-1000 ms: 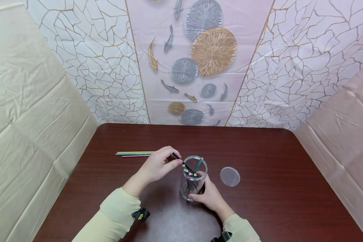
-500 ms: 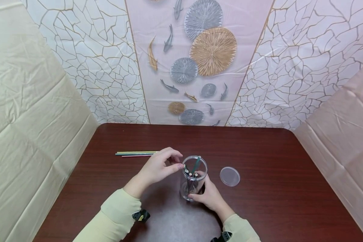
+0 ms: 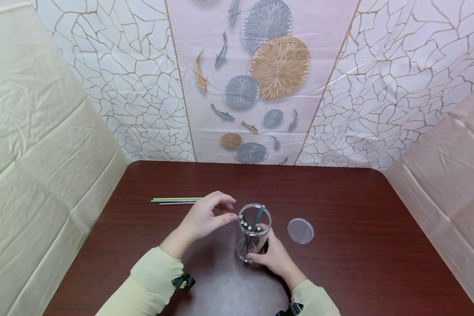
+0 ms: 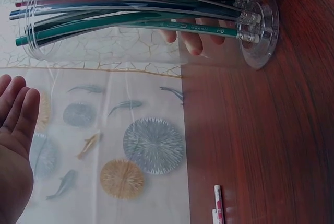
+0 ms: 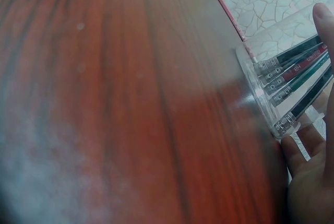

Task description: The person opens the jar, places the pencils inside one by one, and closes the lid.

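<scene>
A tall clear jar (image 3: 242,246) stands upright on the table, holding several pencils (image 3: 256,217). In the left wrist view those pencils (image 4: 203,28) are green, blue, red and dark, with their eraser ends at the jar's base. My right hand (image 3: 277,254) grips the jar low on its right side; some of its fingers (image 4: 192,42) show through the clear wall. Just left of the rim, my left hand (image 3: 203,221) hovers with nothing in it, fingers loosely bent and apart from the pencils. In its wrist view the left hand (image 4: 14,145) has its fingers extended.
Several loose pencils (image 3: 174,201), yellow, blue and red among them, lie behind the left hand, which partly covers them. A round clear lid (image 3: 300,231) lies flat to the jar's right. Patterned cloth hangs behind the brown table (image 3: 347,206).
One second ago my left hand held a dark pencil slanting into the jar's mouth. It has let that pencil go into the jar. The right hand keeps its grip and place.
</scene>
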`<state>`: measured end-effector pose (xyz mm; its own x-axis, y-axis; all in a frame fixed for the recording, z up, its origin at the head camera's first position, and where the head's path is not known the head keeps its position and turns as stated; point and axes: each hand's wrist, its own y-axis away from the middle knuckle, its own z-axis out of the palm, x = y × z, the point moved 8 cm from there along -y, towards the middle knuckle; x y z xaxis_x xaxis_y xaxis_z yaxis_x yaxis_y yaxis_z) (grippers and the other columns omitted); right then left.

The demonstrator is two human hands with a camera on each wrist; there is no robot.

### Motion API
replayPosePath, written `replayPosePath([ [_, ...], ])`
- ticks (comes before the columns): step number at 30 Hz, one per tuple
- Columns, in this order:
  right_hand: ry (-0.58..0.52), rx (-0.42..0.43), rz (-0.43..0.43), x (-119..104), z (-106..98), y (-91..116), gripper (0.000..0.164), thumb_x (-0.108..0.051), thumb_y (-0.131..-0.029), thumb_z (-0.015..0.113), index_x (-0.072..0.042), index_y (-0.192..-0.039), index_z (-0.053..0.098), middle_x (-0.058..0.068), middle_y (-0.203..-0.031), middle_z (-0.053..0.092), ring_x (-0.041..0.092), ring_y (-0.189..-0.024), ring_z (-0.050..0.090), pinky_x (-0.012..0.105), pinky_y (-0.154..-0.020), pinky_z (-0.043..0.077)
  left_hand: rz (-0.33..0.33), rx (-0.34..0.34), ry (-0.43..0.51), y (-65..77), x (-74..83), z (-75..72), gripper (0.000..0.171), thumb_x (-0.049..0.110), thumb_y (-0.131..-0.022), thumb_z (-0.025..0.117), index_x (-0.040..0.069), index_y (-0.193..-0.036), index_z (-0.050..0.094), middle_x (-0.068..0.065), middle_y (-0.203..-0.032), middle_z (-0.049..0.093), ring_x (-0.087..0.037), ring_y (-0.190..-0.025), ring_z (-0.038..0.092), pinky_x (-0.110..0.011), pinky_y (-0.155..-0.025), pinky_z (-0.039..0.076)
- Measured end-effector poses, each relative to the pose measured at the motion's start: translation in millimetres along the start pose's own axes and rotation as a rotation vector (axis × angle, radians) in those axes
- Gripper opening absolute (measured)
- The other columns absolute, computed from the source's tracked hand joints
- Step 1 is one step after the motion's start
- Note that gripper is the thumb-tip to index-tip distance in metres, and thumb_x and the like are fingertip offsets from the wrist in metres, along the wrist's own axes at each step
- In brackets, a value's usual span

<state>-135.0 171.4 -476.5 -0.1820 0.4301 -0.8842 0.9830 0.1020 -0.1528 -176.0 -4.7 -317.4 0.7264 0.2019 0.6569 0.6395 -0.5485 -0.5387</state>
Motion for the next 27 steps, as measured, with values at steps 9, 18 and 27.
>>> replayPosePath([
  [9, 0.025, 0.007, 0.003, 2, -1, 0, 0.081, -0.024, -0.061, 0.088, -0.024, -0.128, 0.042, -0.008, -0.098, 0.064, 0.011, -0.095, 0.059, 0.035, -0.088, 0.044, -0.03, 0.028, -0.041, 1.8, -10.6, -8.3, 0.033, 0.012, -0.076, 0.078, 0.005, -0.105, 0.063, 0.0, -0.093, 0.063, -0.013, -0.087, 0.061, -0.033, -0.075, 0.052],
  [18, 0.031, 0.012, 0.001, 1, -1, 1, 0.08, -0.023, -0.061, 0.087, -0.024, -0.127, 0.043, -0.01, -0.098, 0.063, 0.011, -0.093, 0.059, 0.035, -0.087, 0.044, -0.125, 0.027, -0.105, 7.0, -32.3, -16.8, 0.042, 0.018, -0.078, 0.078, 0.006, -0.115, 0.063, -0.003, -0.109, 0.065, -0.02, -0.098, 0.063, -0.03, -0.076, 0.052],
  [27, 0.036, 0.018, 0.006, 3, -1, 1, 0.08, -0.022, -0.059, 0.088, -0.019, -0.127, 0.045, -0.006, -0.107, 0.063, 0.014, -0.102, 0.057, 0.042, -0.092, 0.042, -0.233, 0.053, -0.224, 18.3, -71.5, -29.4, 0.045, 0.025, -0.077, 0.078, 0.009, -0.117, 0.062, -0.002, -0.111, 0.064, -0.018, -0.102, 0.06, -0.037, -0.084, 0.05],
])
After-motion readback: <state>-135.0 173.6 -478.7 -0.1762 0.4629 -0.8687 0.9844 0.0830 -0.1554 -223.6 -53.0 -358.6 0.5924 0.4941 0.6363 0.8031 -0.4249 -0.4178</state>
